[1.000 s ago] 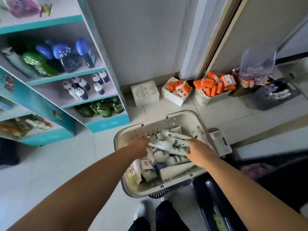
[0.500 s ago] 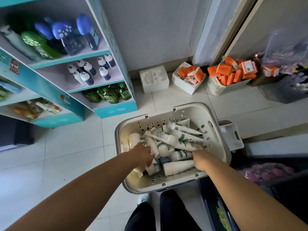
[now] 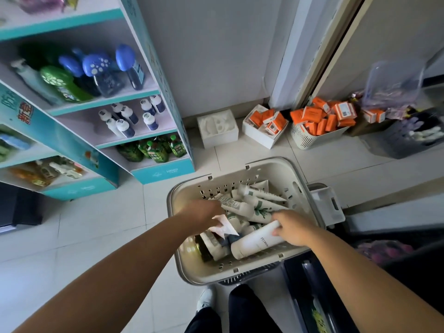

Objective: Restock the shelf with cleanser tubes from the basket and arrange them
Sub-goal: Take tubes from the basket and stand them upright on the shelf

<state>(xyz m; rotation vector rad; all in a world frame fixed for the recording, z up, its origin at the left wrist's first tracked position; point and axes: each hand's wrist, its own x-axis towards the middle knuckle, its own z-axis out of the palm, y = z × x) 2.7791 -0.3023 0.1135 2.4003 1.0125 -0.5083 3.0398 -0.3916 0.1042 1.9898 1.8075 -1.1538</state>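
A beige perforated basket (image 3: 187,263) stands on the floor below me, filled with several white cleanser tubes (image 3: 259,207). My left hand (image 3: 204,215) is inside the basket, closed on the flat crimped end of a small white tube (image 3: 224,226). My right hand (image 3: 294,228) grips the end of a large white tube (image 3: 257,242) that lies tilted at the basket's near side. The teal and white shelf (image 3: 153,102) stands to the upper left, holding blue, green and white bottles.
A white foam box (image 3: 217,131), a white box and a slatted basket of orange packets (image 3: 319,121) line the far wall. A grey bin (image 3: 408,138) sits at right. A dark crate (image 3: 310,292) is beside my feet. Bare tiled floor lies left of the basket.
My left hand has closed on a small tube's crimped end and lifted it. My right hand has taken hold of the large tube and raised its end. The view shifted slightly.
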